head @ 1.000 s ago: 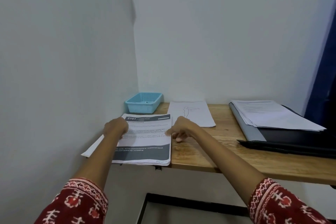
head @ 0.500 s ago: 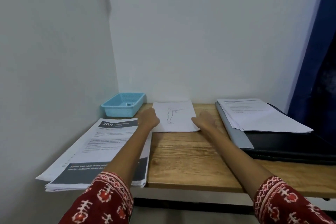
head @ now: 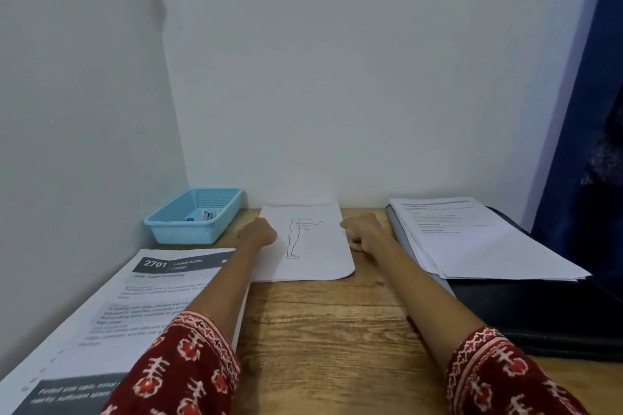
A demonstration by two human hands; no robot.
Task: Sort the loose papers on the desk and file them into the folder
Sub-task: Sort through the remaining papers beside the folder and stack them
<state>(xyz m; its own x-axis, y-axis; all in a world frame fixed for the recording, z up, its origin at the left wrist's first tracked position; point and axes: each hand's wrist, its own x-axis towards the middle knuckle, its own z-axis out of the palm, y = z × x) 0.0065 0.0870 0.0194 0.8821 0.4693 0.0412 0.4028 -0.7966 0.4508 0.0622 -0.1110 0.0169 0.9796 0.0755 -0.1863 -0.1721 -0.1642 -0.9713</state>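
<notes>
1. Both my hands are out at the far end of the tabletop (head: pixel 323 330), one on each side of the small pile with the figure drawing (head: pixel 305 242) on top. My left hand (head: pixel 258 232) sits at its left edge and my right hand (head: pixel 365 232) at its right edge.
2. Grip check: fingers on both hands are curled in toward the paper's edges, but from this angle I honestly can't tell if I've actually pinched the sheets or I'm just touching them. The pile lies flat on the wood, not lifted.
3. What looks done: just past my right hand the dark folder (head: pixel 539 307) lies open with a stack of printed sheets (head: pixel 478 242) resting on it, so I'd say some filing has happened.
4. What's left: the drawing pile between my hands, plus the thick printed stack (head: pixel 145 296) headed "2701 LIVING ROOM" under my left forearm, hanging a bit off the near edge. I'd guess I'm around halfway.
5. There's also a blue basket (head: pixel 194 221) just beyond my left hand with some small bits in it, too small to make out.
</notes>
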